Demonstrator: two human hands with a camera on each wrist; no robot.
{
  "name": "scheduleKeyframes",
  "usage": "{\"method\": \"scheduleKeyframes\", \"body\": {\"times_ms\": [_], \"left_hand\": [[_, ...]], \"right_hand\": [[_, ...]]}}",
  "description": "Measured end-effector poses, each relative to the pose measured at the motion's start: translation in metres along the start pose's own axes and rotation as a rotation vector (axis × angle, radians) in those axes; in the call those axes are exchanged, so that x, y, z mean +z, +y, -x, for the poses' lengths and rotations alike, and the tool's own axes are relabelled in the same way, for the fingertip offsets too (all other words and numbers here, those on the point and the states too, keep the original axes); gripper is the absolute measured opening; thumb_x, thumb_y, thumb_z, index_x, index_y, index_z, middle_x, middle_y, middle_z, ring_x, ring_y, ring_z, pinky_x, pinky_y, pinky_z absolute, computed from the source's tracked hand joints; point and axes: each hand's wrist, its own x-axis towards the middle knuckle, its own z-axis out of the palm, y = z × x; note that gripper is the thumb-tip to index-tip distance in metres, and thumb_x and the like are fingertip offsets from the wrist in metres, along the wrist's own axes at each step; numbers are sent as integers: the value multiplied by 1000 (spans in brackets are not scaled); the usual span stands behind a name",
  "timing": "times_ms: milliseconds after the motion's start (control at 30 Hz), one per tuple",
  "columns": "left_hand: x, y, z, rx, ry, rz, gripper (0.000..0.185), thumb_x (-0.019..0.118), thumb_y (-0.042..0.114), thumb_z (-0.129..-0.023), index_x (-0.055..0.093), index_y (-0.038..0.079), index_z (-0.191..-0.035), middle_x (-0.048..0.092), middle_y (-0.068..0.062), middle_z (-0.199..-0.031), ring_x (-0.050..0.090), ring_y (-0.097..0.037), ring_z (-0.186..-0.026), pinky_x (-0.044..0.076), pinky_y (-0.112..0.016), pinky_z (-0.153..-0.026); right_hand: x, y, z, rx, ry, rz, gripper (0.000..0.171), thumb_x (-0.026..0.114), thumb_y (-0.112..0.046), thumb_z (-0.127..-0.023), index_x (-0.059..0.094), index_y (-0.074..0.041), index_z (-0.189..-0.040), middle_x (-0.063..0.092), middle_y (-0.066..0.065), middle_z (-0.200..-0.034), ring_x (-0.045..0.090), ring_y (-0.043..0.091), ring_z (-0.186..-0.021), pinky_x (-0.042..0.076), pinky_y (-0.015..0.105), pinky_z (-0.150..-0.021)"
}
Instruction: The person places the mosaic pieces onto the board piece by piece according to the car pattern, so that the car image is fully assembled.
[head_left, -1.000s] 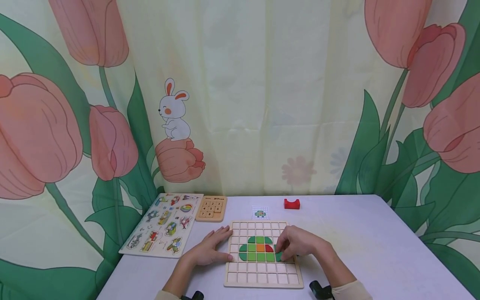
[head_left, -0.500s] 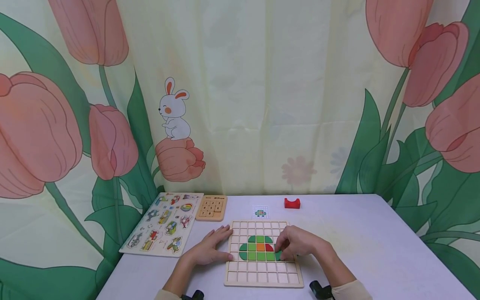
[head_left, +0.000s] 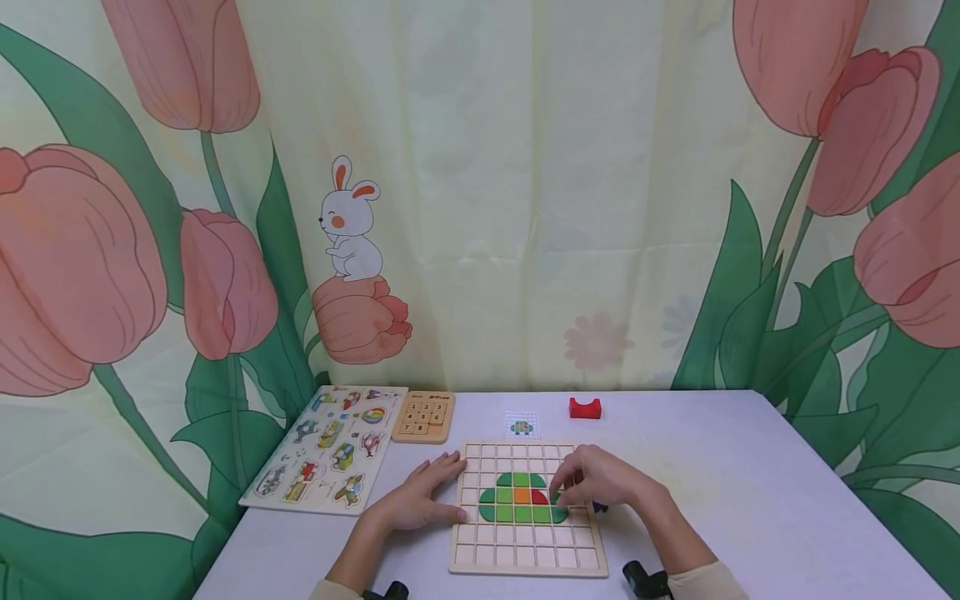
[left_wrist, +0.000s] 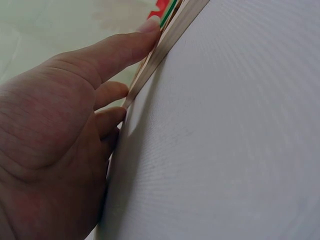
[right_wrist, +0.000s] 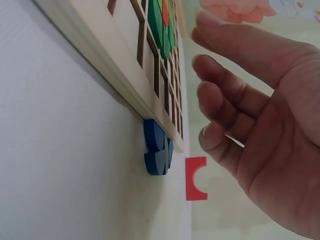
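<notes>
A wooden grid board (head_left: 525, 570) lies on the white table near me. On it, green tiles (head_left: 504, 513) with one orange tile (head_left: 522, 496) and one red tile (head_left: 538, 497) make a domed figure. My left hand (head_left: 416, 500) lies flat on the table, its straight fingers (left_wrist: 115, 50) touching the board's left edge (left_wrist: 165, 45). My right hand (head_left: 600, 482) hovers just above the board's right side, fingers (right_wrist: 225, 100) loosely bent and holding nothing. A blue piece (right_wrist: 157, 150) sits on the table against the board's right edge (right_wrist: 115, 65), beside that hand.
A small pattern card (head_left: 521, 427) lies behind the board, with a red notched block (head_left: 584, 407) to its right. A wooden number puzzle (head_left: 423, 415) and a vehicle peg puzzle (head_left: 326, 446) sit at the back left. A flower-printed curtain hangs behind the table.
My right hand has lifted off the green tile at the right end of the figure and moved slightly up and back. The left hand has stayed put.
</notes>
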Motion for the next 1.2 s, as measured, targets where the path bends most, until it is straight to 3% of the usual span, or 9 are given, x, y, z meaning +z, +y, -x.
{"method": "scheduleKeyframes", "body": {"times_ms": [133, 367, 633, 1000, 1200], "left_hand": [[0, 0, 0, -5, -5, -6, 93, 77, 59, -85, 41, 20, -161, 25, -3, -173, 14, -31, -163, 1, -59, -132], [-1, 0, -1, -8, -6, -12, 92, 76, 59, -85, 40, 20, -161, 25, -3, -173, 14, -32, -163, 1, -59, -132], [0, 1, 0, 3, 2, 0, 93, 77, 56, -85, 41, 17, -161, 26, -4, -173, 15, -32, -163, 2, -60, -132], [0, 3, 1, -2, 4, 3, 93, 78, 56, -85, 41, 17, -161, 26, -4, -173, 15, -32, -163, 1, -60, -132], [-2, 4, 0, -3, 2, 1, 93, 79, 55, -85, 42, 16, -161, 26, -6, -173, 15, -32, -163, 2, -59, -132]], "right_hand": [[-7, 5, 2, 5, 89, 3, 17, 81, -17, -90, 83, -15, -107, 72, -5, -90, 59, 17, -84, 51, 23, -67], [-19, 14, 7, 40, 193, -14, 25, 82, -15, -90, 81, -12, -114, 76, 8, -110, 60, 20, -88, 57, 23, -68], [-24, 21, 14, 113, 260, 4, 27, 81, -13, -89, 79, -10, -116, 73, -2, -96, 58, 19, -86, 54, 24, -66], [-19, 36, 15, 262, 267, -5, 19, 81, -5, -87, 83, -13, -104, 69, -1, -89, 57, 18, -88, 54, 27, -71], [-15, 40, 13, 296, 250, 11, 16, 82, -5, -86, 83, -18, -95, 68, -2, -88, 57, 18, -90, 54, 28, -73]]}}
